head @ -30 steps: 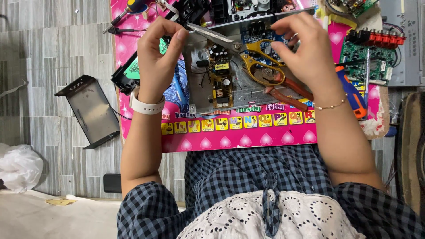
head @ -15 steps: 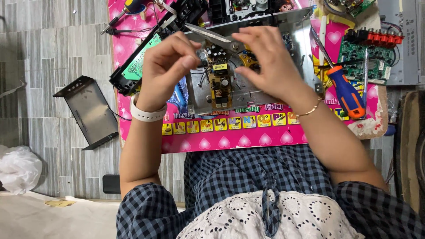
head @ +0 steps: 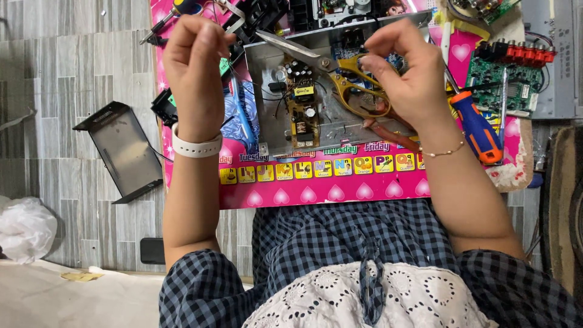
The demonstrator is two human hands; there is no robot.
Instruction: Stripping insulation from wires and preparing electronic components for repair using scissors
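Note:
My left hand [head: 194,67] is raised over the left edge of a pink picture mat [head: 316,188], fingers closed in a loose fist; whether it pinches anything I cannot tell. My right hand [head: 407,76] hovers over yellow-handled scissors [head: 358,97], fingertips pinched together just above the handles. The scissors lie across a grey metal chassis [head: 346,127] that carries a brown circuit board [head: 302,109] with capacitors. Red-handled pliers [head: 388,130] poke out under my right palm.
A blue-and-orange screwdriver [head: 480,127] lies right of my right wrist, beside a green board [head: 504,85] with red sockets. A black metal cover [head: 121,152], a white bag [head: 24,228] and a small black block [head: 152,250] sit on the tiled floor at left.
My hands met over the brown board half a second ago and have now drawn apart, the left to the left edge, the right back above the scissors' handles.

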